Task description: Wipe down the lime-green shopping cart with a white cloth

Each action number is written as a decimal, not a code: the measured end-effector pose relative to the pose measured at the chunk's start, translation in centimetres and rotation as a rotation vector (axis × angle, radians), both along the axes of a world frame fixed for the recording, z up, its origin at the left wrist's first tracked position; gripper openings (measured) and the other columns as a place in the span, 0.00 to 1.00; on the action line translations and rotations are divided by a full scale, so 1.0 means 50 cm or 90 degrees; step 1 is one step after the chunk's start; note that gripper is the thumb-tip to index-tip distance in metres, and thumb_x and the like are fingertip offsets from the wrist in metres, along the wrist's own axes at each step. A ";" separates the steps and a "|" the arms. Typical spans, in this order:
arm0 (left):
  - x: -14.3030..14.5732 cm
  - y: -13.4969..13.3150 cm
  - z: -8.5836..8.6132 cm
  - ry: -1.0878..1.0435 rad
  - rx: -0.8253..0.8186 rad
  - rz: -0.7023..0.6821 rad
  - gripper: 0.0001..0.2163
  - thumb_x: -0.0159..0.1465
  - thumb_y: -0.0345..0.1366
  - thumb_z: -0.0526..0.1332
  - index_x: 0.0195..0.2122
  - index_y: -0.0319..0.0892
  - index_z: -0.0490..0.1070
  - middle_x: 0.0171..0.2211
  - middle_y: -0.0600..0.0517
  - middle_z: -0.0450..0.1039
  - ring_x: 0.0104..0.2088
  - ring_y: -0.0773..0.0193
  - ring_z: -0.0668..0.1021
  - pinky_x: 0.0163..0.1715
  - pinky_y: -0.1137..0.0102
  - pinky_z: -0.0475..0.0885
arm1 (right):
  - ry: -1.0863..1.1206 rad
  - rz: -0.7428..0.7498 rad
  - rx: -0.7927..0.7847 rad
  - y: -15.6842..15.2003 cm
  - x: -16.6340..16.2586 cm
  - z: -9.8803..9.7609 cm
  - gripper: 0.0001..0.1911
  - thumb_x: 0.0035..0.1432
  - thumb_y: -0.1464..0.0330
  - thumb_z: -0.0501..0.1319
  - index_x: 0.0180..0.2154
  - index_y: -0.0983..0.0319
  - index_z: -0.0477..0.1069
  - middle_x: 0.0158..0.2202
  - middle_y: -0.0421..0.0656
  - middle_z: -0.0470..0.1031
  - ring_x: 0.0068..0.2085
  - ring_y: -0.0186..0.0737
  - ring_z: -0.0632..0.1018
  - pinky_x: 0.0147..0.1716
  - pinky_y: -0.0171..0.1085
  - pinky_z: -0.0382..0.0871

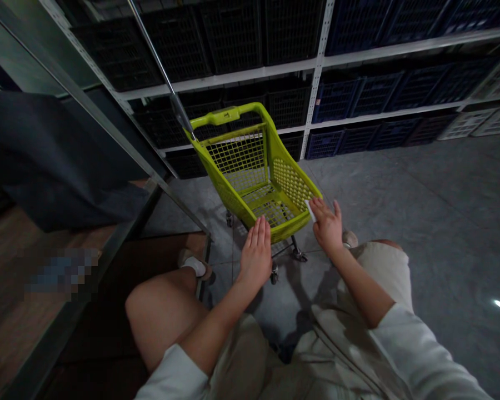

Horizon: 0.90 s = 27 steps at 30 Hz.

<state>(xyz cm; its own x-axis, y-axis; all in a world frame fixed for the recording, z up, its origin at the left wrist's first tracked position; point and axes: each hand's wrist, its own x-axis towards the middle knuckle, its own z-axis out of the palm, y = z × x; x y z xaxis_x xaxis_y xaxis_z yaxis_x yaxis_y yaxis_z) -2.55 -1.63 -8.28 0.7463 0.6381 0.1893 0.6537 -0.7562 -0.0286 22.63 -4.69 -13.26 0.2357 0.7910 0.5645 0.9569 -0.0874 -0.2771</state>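
Observation:
A small yellow-green shopping cart (241,191) stands on wheels in front of me, its mesh basket holding nothing that I can see. My left hand (256,253) lies with its fingers straight and close together at the near left corner of the rim. At the near right corner is my right hand (328,225), with a small white piece (310,210), cloth or paper, under its fingers against the rim. A thin metal pole (154,55) rises from the cart's handle at the far left.
Behind the cart, white metal shelving (316,83) holds rows of dark crates (337,100). At the left are a metal-framed wooden surface (120,236), a dark sheet (66,155) and a blurred-out patch. Grey floor (441,222) stretches to the right.

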 end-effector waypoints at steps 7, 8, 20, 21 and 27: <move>-0.003 0.000 -0.009 -0.017 0.026 0.015 0.35 0.62 0.25 0.53 0.70 0.24 0.44 0.72 0.31 0.43 0.73 0.48 0.46 0.70 0.54 0.54 | 0.027 0.200 0.004 -0.012 -0.238 0.007 0.43 0.50 0.82 0.51 0.69 0.59 0.55 0.66 0.47 0.67 0.68 0.41 0.65 0.71 0.53 0.41; -0.003 0.000 -0.007 -0.012 0.027 0.016 0.34 0.62 0.25 0.53 0.70 0.24 0.45 0.72 0.31 0.43 0.73 0.48 0.47 0.70 0.54 0.54 | 0.012 0.221 -0.001 -0.014 -0.230 0.009 0.43 0.51 0.82 0.50 0.69 0.59 0.54 0.66 0.47 0.67 0.68 0.41 0.65 0.71 0.53 0.39; 0.006 -0.004 -0.006 0.004 0.007 0.014 0.35 0.63 0.26 0.54 0.70 0.22 0.44 0.72 0.30 0.41 0.73 0.49 0.47 0.69 0.54 0.54 | -0.001 -0.023 0.012 -0.006 0.017 -0.002 0.37 0.51 0.80 0.51 0.63 0.60 0.64 0.63 0.50 0.70 0.66 0.50 0.68 0.68 0.63 0.40; 0.007 -0.004 -0.007 -0.001 0.006 0.018 0.35 0.62 0.26 0.54 0.70 0.23 0.44 0.72 0.30 0.41 0.73 0.49 0.47 0.69 0.54 0.54 | 0.012 -0.035 0.020 -0.005 -0.023 -0.001 0.36 0.52 0.80 0.51 0.63 0.61 0.64 0.63 0.51 0.71 0.66 0.50 0.68 0.68 0.62 0.41; 0.004 -0.001 -0.007 0.006 0.008 0.030 0.34 0.63 0.26 0.53 0.70 0.22 0.45 0.72 0.30 0.43 0.73 0.49 0.46 0.70 0.55 0.53 | 0.014 0.168 0.001 -0.013 -0.240 0.010 0.40 0.52 0.80 0.51 0.67 0.61 0.57 0.65 0.49 0.68 0.68 0.43 0.65 0.70 0.52 0.40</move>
<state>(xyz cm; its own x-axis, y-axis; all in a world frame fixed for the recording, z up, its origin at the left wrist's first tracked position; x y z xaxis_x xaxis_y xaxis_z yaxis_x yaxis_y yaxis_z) -2.37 -1.68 -8.65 0.7173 0.6703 0.1901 0.6884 -0.7240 -0.0442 10.61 -5.36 -12.75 0.0330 0.8255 0.5634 0.9404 0.1653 -0.2972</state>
